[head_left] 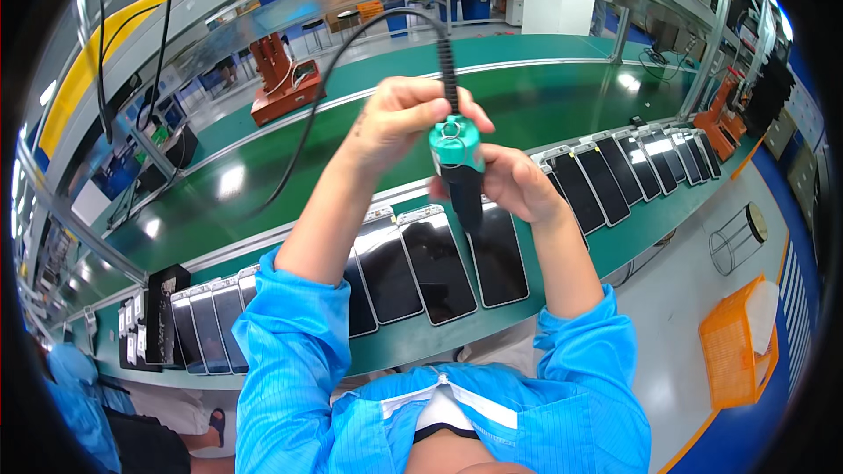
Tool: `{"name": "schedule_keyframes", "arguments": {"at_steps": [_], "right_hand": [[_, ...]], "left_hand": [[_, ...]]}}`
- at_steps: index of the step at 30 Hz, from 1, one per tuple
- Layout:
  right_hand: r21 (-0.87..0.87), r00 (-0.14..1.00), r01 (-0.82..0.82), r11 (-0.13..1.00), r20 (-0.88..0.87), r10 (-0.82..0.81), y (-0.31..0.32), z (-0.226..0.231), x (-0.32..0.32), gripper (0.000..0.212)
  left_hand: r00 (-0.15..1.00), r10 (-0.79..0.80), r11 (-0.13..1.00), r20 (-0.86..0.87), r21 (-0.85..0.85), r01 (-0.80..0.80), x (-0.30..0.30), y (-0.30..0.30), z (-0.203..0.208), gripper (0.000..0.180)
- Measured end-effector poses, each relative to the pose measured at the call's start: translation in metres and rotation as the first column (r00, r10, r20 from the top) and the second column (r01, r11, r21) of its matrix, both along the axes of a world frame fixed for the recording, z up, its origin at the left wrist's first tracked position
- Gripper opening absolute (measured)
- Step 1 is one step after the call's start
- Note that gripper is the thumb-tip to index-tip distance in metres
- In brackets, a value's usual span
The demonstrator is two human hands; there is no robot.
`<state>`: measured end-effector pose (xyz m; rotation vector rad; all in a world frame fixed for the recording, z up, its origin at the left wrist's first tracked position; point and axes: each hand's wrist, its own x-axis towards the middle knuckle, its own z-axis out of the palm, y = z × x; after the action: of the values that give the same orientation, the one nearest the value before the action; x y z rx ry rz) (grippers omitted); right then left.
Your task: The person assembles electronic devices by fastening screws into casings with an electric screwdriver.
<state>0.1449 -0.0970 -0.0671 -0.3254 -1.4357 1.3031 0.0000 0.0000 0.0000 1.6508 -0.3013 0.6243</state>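
Note:
Above the bench I hold up an electric screwdriver (456, 151) with a teal top, a black lower body and a ribbed black cable (448, 70). My left hand (406, 116) is closed at its top end, fingers around the cable's base. Around the dark body, slightly lower, my right hand (520, 181) is curled; part of its fingers is hidden behind the tool. Below the hands lie flat black-screened panels with pale rims, among them one panel (436, 272) left of the tool and another panel (499, 263) under it.
A long row of panels (606, 177) runs right along the bench (562, 274), with more panels (211, 325) at left beside a black box (167, 316). Beyond is a green conveyor (351, 127). An orange crate (733, 342) and a stool (742, 233) stand on the floor; a person (79, 395) is lower left.

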Motion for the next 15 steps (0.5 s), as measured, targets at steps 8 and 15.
{"name": "schedule_keyframes", "arguments": {"at_steps": [8, 15], "right_hand": [[0.018, 0.765, -0.628, 0.778, -0.171, 0.621, 0.004, 0.012, -0.020, 0.053], [0.116, 0.967, 0.177, 0.977, -0.205, -0.151, -0.022, 0.024, 0.055, 0.043]], "left_hand": [[0.907, -0.421, 0.897, 0.004, -0.145, 0.417, 0.038, -0.020, 0.008, 0.028], [0.773, 0.567, 0.803, -0.284, 0.398, -0.443, 0.033, 0.024, -0.082, 0.030]]}}
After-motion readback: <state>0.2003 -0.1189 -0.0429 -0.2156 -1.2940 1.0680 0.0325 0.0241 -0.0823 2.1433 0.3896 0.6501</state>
